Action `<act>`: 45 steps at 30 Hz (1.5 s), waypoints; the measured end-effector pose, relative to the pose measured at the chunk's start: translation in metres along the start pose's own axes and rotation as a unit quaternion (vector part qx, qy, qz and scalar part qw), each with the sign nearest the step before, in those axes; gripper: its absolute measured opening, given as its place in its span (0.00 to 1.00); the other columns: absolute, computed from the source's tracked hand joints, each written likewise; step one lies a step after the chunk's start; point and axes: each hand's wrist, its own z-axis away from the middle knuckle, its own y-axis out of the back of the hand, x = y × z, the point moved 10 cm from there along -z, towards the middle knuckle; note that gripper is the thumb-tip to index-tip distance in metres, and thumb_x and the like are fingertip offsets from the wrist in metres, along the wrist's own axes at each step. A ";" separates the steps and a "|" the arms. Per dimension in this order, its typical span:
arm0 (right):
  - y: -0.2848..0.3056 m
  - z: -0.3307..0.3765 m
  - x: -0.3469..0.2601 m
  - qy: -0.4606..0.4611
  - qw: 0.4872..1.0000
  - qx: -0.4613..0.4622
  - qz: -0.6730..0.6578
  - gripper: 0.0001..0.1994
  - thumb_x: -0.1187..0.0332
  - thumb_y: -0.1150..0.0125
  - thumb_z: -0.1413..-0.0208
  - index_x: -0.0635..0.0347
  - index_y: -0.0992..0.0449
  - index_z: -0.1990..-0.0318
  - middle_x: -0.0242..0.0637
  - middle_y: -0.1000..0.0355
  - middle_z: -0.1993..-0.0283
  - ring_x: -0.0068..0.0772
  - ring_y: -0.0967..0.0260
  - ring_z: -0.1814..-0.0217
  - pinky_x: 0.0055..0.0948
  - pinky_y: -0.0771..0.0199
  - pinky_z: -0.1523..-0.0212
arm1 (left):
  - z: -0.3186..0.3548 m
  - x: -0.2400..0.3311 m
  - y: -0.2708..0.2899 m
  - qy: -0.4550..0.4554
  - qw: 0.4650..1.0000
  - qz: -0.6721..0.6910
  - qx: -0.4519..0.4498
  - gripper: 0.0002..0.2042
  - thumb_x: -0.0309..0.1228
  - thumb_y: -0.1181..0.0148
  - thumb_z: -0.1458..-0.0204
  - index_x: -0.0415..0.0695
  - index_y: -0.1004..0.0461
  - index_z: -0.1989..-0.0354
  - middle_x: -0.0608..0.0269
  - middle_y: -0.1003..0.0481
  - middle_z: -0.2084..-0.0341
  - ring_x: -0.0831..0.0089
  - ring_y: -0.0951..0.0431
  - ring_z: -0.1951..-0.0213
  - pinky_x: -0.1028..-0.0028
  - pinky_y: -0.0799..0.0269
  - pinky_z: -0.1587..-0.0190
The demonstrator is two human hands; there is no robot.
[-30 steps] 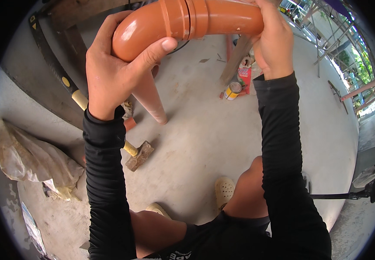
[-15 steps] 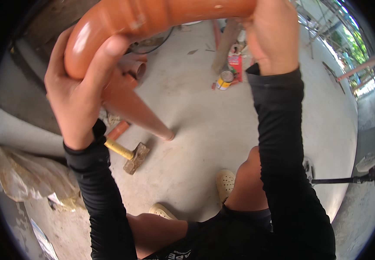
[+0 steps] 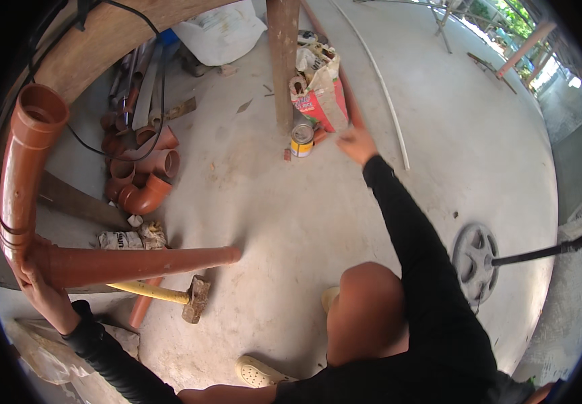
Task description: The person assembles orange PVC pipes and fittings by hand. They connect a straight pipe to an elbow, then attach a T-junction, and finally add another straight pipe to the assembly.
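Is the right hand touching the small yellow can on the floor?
Apart. In the head view, the right hand is open and stretched toward the yellow can, with bare concrete floor visible between them.

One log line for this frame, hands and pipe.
left hand: grips orange pipe bend | right hand: open, reaching toward tin can | sledgehammer: on floor

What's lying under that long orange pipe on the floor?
Under the long orange pipe lie a yellow-handled hammer and a short orange pipe piece. The left hand grips its joint with the curved pipe. The piece's upper end is hidden beneath.
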 end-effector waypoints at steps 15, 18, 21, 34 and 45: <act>-0.234 0.009 -0.186 0.220 0.904 -0.350 -0.109 0.17 0.54 0.29 0.39 0.61 0.16 0.66 0.44 0.16 0.65 0.48 0.18 0.62 0.43 0.19 0.57 | 0.052 0.100 -0.031 -0.075 0.992 -0.105 -0.015 0.46 0.70 0.44 0.38 0.34 0.33 0.33 0.47 0.22 0.48 0.57 0.18 0.49 0.60 0.23 0.42; -0.296 0.025 -0.289 0.268 0.870 -0.399 -0.109 0.15 0.54 0.30 0.40 0.58 0.14 0.63 0.47 0.16 0.63 0.51 0.17 0.56 0.47 0.18 0.51 | 0.063 0.101 0.007 -0.018 0.998 -0.065 0.002 0.47 0.70 0.47 0.37 0.35 0.37 0.29 0.46 0.24 0.44 0.55 0.20 0.46 0.59 0.24 0.40; -0.359 0.079 -0.413 0.402 0.806 -0.428 -0.072 0.17 0.54 0.29 0.40 0.57 0.17 0.53 0.47 0.17 0.56 0.52 0.19 0.50 0.50 0.20 0.48 | 0.076 0.104 0.036 0.036 0.992 -0.111 0.037 0.46 0.67 0.48 0.35 0.34 0.40 0.26 0.44 0.26 0.41 0.55 0.21 0.45 0.59 0.23 0.41; -0.472 0.214 -0.530 0.525 0.736 -0.405 0.141 0.24 0.54 0.30 0.39 0.57 0.19 0.40 0.44 0.25 0.35 0.46 0.28 0.33 0.51 0.38 0.26 | 0.115 0.127 0.029 -0.017 0.920 -0.372 0.124 0.23 0.39 0.48 0.31 0.31 0.28 0.39 0.46 0.20 0.52 0.58 0.18 0.50 0.64 0.21 0.45; -0.131 0.128 -0.121 0.131 0.774 -0.570 0.242 0.37 0.33 0.30 0.56 0.62 0.15 0.54 0.50 0.15 0.58 0.55 0.16 0.52 0.50 0.17 0.49 | 0.048 0.103 -0.144 0.092 0.989 0.039 -0.110 0.44 0.44 0.10 0.62 0.31 0.28 0.40 0.54 0.20 0.50 0.68 0.20 0.48 0.67 0.27 0.40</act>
